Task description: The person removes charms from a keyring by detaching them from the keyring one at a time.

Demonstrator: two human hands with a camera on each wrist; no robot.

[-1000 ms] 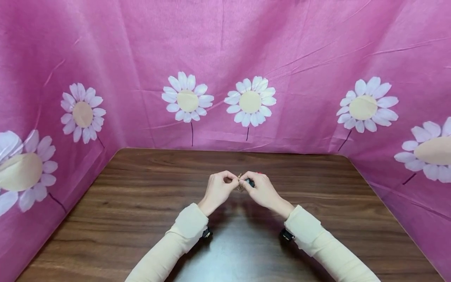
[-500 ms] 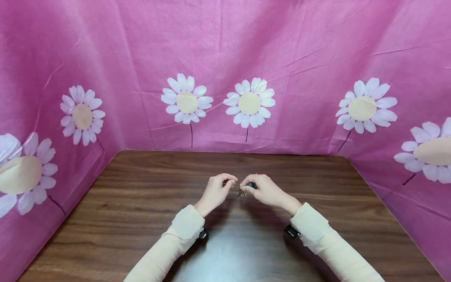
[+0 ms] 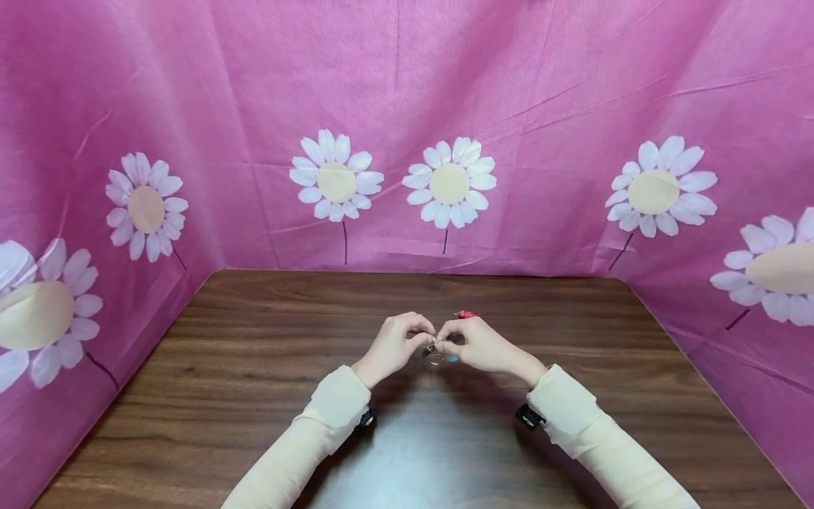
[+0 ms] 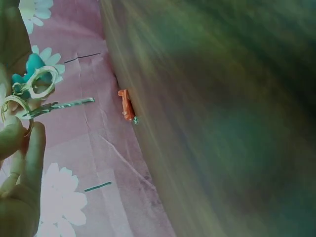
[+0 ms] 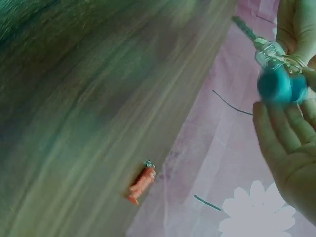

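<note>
My left hand [image 3: 396, 348] and right hand [image 3: 491, 348] meet over the middle of the table. Between their fingertips is a gold key ring [image 4: 43, 83] with a metal key [image 4: 64, 105] and a blue charm [image 5: 274, 85]. In the left wrist view, the left thumb and fingers pinch a gold loop at the key's head. The right thumb and fingertips hold the ring from the other side, and the blue charm hangs by the right fingers. Part of the ring is hidden behind the fingertips.
A small red figure-like charm [image 3: 466, 314] with a metal clip lies on the wooden table [image 3: 286, 396], just beyond the right hand. Pink cloth [image 3: 540, 85] with white daisies stands along the table's back and sides.
The left hand first drew away from the ring, then came back to it. The blue charm now hangs below the right fingers, and more of the red charm shows.
</note>
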